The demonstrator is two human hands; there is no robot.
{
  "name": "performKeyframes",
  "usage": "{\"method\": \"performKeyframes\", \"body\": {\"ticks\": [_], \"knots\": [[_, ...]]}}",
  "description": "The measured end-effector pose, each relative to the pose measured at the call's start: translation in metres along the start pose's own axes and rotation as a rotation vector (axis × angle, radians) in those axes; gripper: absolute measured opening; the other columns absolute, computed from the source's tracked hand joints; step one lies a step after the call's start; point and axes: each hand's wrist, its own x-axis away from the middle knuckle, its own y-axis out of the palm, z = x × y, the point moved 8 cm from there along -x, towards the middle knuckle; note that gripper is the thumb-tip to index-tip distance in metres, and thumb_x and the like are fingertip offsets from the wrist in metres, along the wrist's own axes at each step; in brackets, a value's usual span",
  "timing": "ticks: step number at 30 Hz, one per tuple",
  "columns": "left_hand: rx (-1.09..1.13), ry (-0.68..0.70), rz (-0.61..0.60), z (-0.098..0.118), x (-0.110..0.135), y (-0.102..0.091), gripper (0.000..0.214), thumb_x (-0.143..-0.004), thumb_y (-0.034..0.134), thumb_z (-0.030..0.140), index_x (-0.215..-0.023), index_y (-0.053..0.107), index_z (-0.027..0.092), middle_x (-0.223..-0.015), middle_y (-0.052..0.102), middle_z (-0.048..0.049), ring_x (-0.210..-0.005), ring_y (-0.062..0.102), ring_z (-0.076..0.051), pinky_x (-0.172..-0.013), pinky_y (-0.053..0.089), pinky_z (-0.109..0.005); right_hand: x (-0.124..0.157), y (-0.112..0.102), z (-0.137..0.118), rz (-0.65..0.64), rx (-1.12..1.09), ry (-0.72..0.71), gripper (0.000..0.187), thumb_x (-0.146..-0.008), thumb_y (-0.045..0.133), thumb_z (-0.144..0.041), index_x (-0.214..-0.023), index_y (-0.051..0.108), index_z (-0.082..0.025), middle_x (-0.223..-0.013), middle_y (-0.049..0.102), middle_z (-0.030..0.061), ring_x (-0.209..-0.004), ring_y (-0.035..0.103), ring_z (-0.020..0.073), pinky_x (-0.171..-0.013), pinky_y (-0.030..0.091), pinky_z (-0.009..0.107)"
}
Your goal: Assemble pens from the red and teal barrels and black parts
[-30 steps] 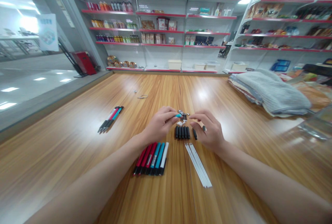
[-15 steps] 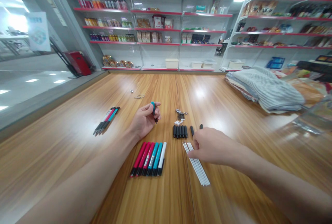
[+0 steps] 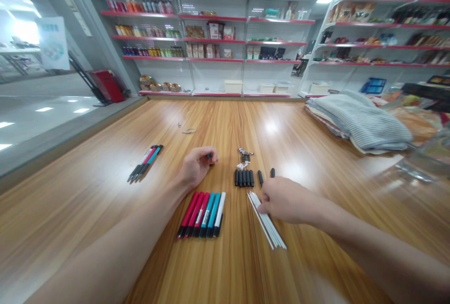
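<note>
My left hand [image 3: 197, 167] is closed on a small teal pen part [image 3: 208, 155] and rests on the wooden table [image 3: 105, 210]. My right hand [image 3: 286, 199] lies over the far end of a bundle of white refills [image 3: 270, 229], fingers pinched at one of them. Between my hands sits a row of pen barrels [image 3: 204, 215] in red, teal and white. Beyond them are black pen tips [image 3: 243, 178], two loose black tips [image 3: 266, 175] and a small heap of metal clips and springs [image 3: 244, 156].
A few assembled pens [image 3: 145, 163] lie to the left. A ring and a small metal piece [image 3: 188, 130] sit farther back. Folded striped cloths [image 3: 362, 123] are stacked at the right. Store shelves [image 3: 218, 41] line the back wall.
My left hand drew back from the clip heap with the teal part, lifted it, then lowered to the table. My right hand moved from the black tips down onto the white refills.
</note>
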Motion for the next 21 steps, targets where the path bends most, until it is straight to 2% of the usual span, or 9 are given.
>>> {"method": "performKeyframes", "body": {"ticks": [3, 9, 16, 21], "knots": [[-0.081, -0.010, -0.010, -0.003, 0.000, 0.001, 0.032, -0.081, 0.044, 0.030, -0.053, 0.049, 0.016, -0.057, 0.045, -0.0031, -0.061, 0.046, -0.015, -0.063, 0.039, -0.031, -0.001, 0.003, 0.001, -0.040, -0.043, -0.026, 0.027, -0.073, 0.062, -0.032, -0.051, 0.059, -0.016, -0.048, 0.053, 0.0014, -0.045, 0.048, 0.0108, -0.044, 0.024, 0.023], [-0.130, 0.012, -0.045, -0.004, 0.000, 0.004, 0.032, -0.082, 0.046, 0.028, -0.053, 0.048, 0.016, -0.056, 0.046, -0.0029, -0.060, 0.046, -0.014, -0.062, 0.037, -0.031, -0.004, 0.004, 0.005, -0.018, -0.035, -0.020, 0.028, -0.073, 0.060, -0.031, -0.050, 0.059, -0.016, -0.046, 0.050, 0.0013, -0.042, 0.043, 0.0100, -0.043, 0.023, 0.023], [-0.136, 0.011, -0.084, -0.002, 0.003, 0.006, 0.032, -0.083, 0.046, 0.030, -0.056, 0.054, 0.014, -0.059, 0.051, -0.0046, -0.063, 0.048, -0.016, -0.063, 0.036, -0.031, -0.003, 0.006, 0.003, -0.024, -0.044, -0.016, 0.024, -0.073, 0.055, -0.027, -0.052, 0.060, -0.016, -0.048, 0.053, 0.0024, -0.045, 0.047, 0.0115, -0.044, 0.026, 0.024], [-0.184, -0.043, -0.180, -0.001, 0.007, 0.016, 0.050, -0.090, 0.033, 0.039, -0.060, 0.064, 0.013, -0.063, 0.055, -0.0083, -0.064, 0.046, -0.017, -0.063, 0.034, -0.032, -0.004, 0.006, 0.003, -0.017, -0.041, 0.007, 0.019, -0.070, 0.055, -0.024, -0.055, 0.062, -0.015, -0.050, 0.054, 0.0037, -0.044, 0.045, 0.0108, -0.043, 0.024, 0.023]]}}
